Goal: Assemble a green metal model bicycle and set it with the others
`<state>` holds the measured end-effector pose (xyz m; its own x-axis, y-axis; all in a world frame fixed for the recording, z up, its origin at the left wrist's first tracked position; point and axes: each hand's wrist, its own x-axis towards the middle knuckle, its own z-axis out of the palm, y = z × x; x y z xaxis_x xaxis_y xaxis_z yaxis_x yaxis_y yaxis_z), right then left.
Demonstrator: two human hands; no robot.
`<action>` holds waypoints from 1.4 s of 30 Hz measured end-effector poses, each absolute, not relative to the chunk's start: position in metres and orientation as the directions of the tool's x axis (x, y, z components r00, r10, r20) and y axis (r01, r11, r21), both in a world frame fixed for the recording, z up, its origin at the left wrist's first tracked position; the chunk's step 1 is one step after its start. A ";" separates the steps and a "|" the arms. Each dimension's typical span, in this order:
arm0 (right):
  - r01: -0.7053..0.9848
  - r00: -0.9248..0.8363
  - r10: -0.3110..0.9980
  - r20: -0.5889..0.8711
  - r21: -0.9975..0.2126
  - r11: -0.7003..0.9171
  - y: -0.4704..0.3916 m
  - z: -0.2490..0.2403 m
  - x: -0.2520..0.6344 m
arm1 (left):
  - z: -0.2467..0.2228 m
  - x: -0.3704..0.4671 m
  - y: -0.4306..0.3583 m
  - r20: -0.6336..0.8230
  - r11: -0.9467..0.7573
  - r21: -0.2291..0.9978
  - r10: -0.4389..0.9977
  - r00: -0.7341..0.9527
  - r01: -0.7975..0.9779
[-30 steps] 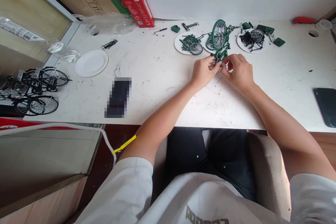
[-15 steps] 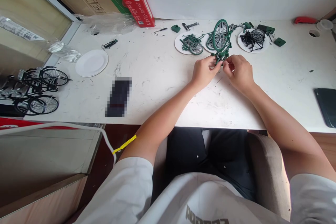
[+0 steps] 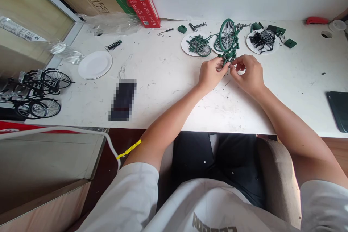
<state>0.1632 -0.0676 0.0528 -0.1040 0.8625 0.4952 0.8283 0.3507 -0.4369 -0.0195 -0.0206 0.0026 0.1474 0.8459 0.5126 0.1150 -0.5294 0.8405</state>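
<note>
A green model bicycle point(image 3: 227, 36), its spoked wheel pointing away from me, is tilted up above the table. My left hand point(image 3: 213, 72) is closed on the bicycle's near end. My right hand point(image 3: 248, 74) meets it from the right, thumb and forefinger pinched together at the same near end. Whether a small part sits in that pinch is too small to make out. Behind the bicycle, a white plate point(image 3: 186, 48) holds green frames and wheels. Another plate point(image 3: 276, 49) at the right carries black bicycle parts.
Finished-looking black model bicycles point(image 3: 45, 94) stand at the table's left end. Nearby are a white plate point(image 3: 95, 65), a pixelated dark object point(image 3: 122, 100) and crumpled clear plastic point(image 3: 114, 24). A red box point(image 3: 148, 9) stands at the back; a dark phone point(image 3: 338, 110) lies far right.
My right hand has shifted slightly up, and its fingers are bent a little differently around the pinch. My left hand and the bicycle stay almost in place.
</note>
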 end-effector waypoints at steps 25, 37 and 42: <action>0.787 -0.113 0.818 0.563 -0.452 0.420 -0.064 0.047 0.166 | -0.003 -0.018 -0.014 0.556 -0.569 0.810 0.822 0.125 0.140; 0.761 -0.066 0.815 0.576 -0.499 0.414 -0.059 0.042 0.172 | -0.002 -0.015 -0.015 0.518 -0.549 0.827 0.828 0.214 0.121; 0.730 -0.039 0.822 0.568 -0.546 0.411 -0.058 0.043 0.174 | -0.005 -0.016 -0.013 0.495 -0.533 0.840 0.831 0.255 0.104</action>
